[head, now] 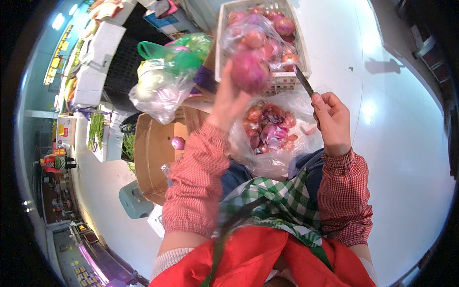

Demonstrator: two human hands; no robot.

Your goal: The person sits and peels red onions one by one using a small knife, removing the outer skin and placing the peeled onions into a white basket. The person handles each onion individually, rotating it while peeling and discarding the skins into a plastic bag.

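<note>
A large red onion [251,71], blurred by motion, is in my left hand [231,98], raised over the near edge of a white plastic crate [305,53]. My right hand [330,120] grips a small knife [304,81] by its handle, the blade pointing up and left toward the crate. Onions [284,26] fill the crate, some of them inside a clear plastic bag [229,37]. Below my hands an opened clear plastic bag [258,163] holds onion skins and trimmings [272,132].
Left of my lap stands a cardboard box [147,158] with a peeled onion [178,143] in it. Bagged vegetables [161,79] sit beyond it. A greenish plastic stool [134,201] is at the lower left. Far left, a person [55,163] stands near stalls.
</note>
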